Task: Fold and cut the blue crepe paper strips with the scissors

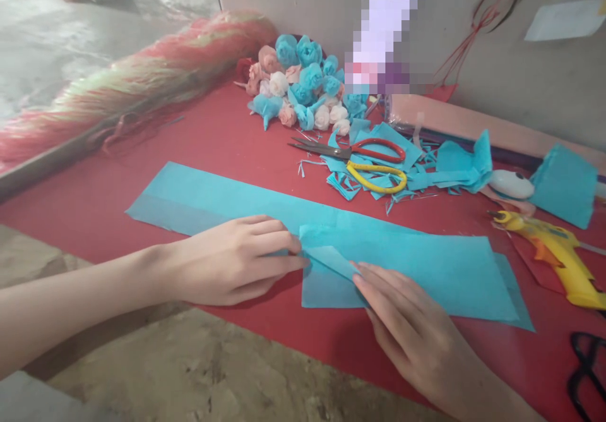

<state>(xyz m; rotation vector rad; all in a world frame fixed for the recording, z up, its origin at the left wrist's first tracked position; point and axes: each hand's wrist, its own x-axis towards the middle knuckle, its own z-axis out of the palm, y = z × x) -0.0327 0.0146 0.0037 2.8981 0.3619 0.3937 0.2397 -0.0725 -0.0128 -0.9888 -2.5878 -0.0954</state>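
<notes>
A long strip of turquoise crepe paper (218,201) lies across the red mat (227,131). A shorter turquoise sheet (426,264) lies over its right part, with a corner folded up. My left hand (231,258) rests palm down on the strip, fingertips touching the edge of the upper sheet. My right hand (407,321) pinches the folded corner (331,261) between thumb and fingers.
Two pairs of scissors, red-handled (374,150) and yellow-handled (379,179), lie on turquoise scraps. Behind them sits a pile of paper roses (303,87). A yellow glue gun (558,251) lies at right, black scissor handles (587,365) at the lower right. A pink fluffy duster (142,87) lies at left.
</notes>
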